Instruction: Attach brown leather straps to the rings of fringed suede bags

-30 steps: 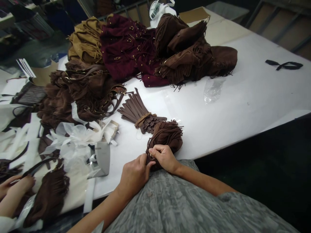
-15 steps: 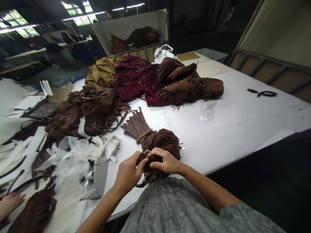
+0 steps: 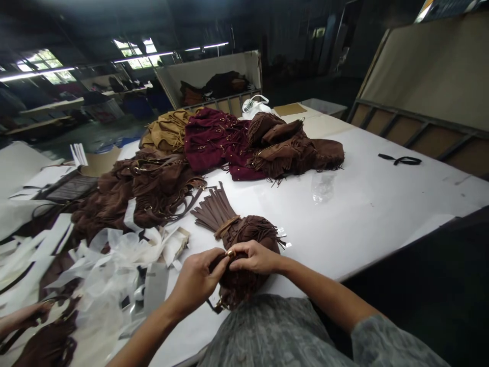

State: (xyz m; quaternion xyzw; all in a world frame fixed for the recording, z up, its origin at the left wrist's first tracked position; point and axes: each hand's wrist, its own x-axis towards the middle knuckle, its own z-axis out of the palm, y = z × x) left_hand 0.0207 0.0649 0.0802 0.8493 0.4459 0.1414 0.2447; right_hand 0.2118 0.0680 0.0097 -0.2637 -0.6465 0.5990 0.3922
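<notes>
A dark brown fringed bag (image 3: 254, 237) lies at the near edge of the white table, against the person's shirt. My left hand (image 3: 202, 275) pinches the brown material at the bag's top from the left. From the right, my right hand (image 3: 254, 257) grips the same part, its fingertips close to the left ones. A small gold-coloured metal piece (image 3: 229, 253) shows between the two hands. Just beyond the bag, a bundle of brown strips (image 3: 214, 208) is fanned out, tied with a lighter band.
Brown bags (image 3: 133, 188), a mustard bag (image 3: 166, 130), a maroon bag (image 3: 214, 137) and more brown bags (image 3: 294, 148) lie across the table (image 3: 367, 204). White wrapping (image 3: 114, 255) is at left, near another person's hand (image 3: 34, 316). A black strap (image 3: 400, 159) rests at right.
The view has tilted up slightly. My hands have come closer together around the metal piece, still on the bag. At lower left, the other person's hand has moved to the right, onto brown material.
</notes>
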